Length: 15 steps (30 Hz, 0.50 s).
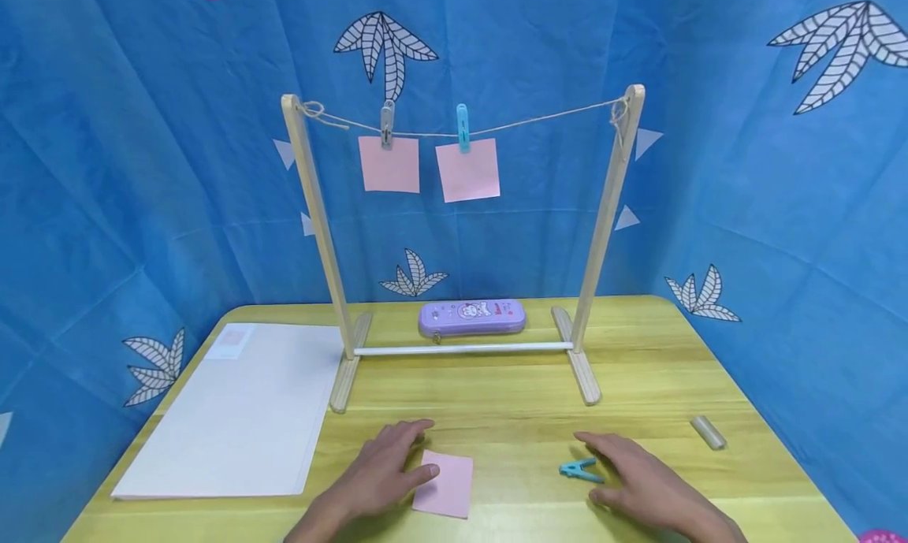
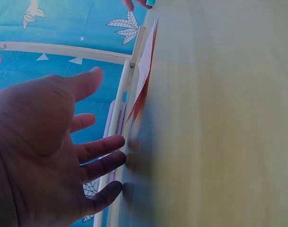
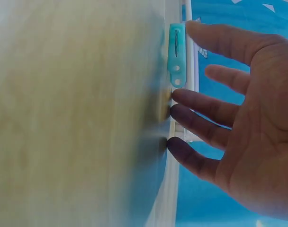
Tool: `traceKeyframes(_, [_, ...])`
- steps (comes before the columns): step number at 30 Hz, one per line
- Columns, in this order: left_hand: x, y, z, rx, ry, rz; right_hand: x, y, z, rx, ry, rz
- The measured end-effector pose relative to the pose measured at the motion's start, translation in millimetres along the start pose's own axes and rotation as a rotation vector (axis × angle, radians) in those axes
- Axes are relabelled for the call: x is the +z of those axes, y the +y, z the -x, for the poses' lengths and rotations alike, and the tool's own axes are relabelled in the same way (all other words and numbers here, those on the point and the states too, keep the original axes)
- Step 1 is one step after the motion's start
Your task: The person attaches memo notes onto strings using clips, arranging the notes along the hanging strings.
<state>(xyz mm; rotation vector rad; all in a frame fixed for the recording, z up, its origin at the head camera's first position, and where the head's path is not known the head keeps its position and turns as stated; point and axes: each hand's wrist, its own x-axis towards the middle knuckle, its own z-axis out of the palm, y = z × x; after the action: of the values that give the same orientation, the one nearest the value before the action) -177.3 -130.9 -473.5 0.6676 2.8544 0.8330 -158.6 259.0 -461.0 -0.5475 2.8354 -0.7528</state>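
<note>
A pink paper square (image 1: 447,488) lies on the table beside my left hand (image 1: 383,468), whose thumb overlaps its left edge in the head view. The left fingers are spread and hold nothing; the left wrist view shows the paper (image 2: 145,71) slightly lifted along one edge. Close to my right hand (image 1: 641,480), a teal clothespin (image 1: 582,470) lies on the tabletop between thumb and index finger. Those fingers are relaxed, not gripping the clothespin (image 3: 176,56). Two pink squares, one (image 1: 390,165) under a grey clothespin (image 1: 387,125) and one (image 1: 468,171) under a blue clothespin (image 1: 463,128), hang from the string (image 1: 546,120).
The wooden frame (image 1: 605,220) carrying the string stands at mid table, a white bar (image 1: 461,348) joining its feet. Behind it lies a purple pencil case (image 1: 472,317). White sheets (image 1: 234,417) lie at left, and a grey clothespin (image 1: 708,433) lies at right. Blue curtains surround the table.
</note>
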Motion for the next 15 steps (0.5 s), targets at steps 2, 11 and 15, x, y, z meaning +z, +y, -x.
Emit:
traceKeyframes(2, [0.8, 1.1, 0.0, 0.008, 0.002, -0.028, -0.1, 2.6, 1.9, 0.002, -0.003, 0.025])
traceKeyframes(11, [7.6, 0.6, -3.1, 0.038, -0.004, -0.141, 1.4, 6.1, 5.7, -0.004, 0.041, 0.118])
traceKeyframes(15, [10.0, 1.5, -5.9, 0.018, -0.014, -0.154, 2.4, 6.1, 5.1, 0.008, 0.069, 0.133])
